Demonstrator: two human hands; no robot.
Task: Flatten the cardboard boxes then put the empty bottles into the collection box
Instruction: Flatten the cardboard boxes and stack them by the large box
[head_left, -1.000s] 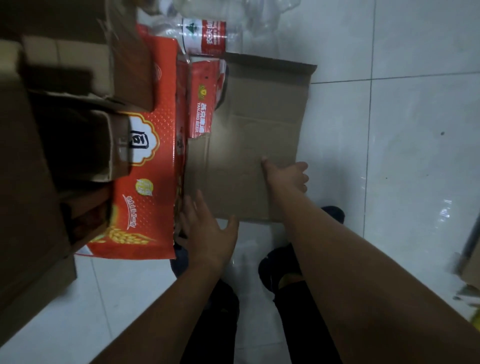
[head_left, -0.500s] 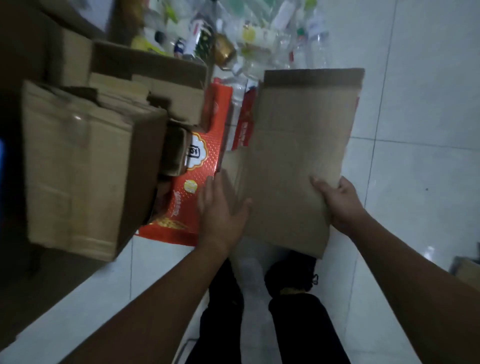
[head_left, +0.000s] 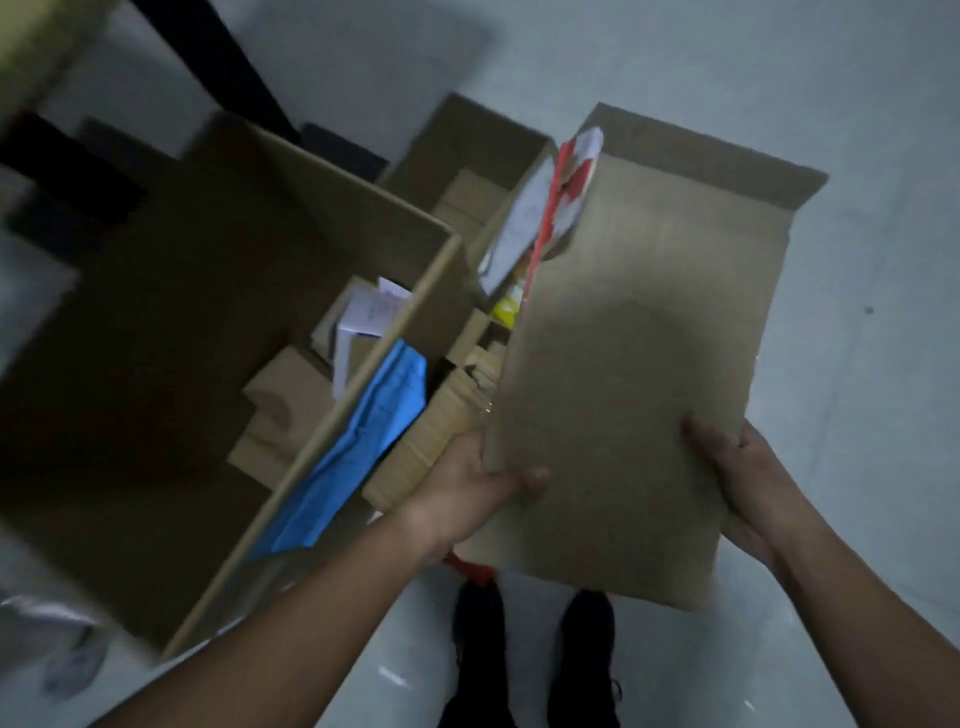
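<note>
Both hands carry a flattened cardboard box (head_left: 628, 364) just right of a large open carton (head_left: 291, 395). The left hand (head_left: 467, 493) and right hand (head_left: 748, 478) each grip clamped on its near edges. Best kept level and lowered flat. It looks plain brown, creased, with a red printed layer (head_left: 566, 176) beneath.

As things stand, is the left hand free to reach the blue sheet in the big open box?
Probably not: the left hand grips the flattened cardboard together with the right hand. The blue sheet lies uncovered nearby.
</note>
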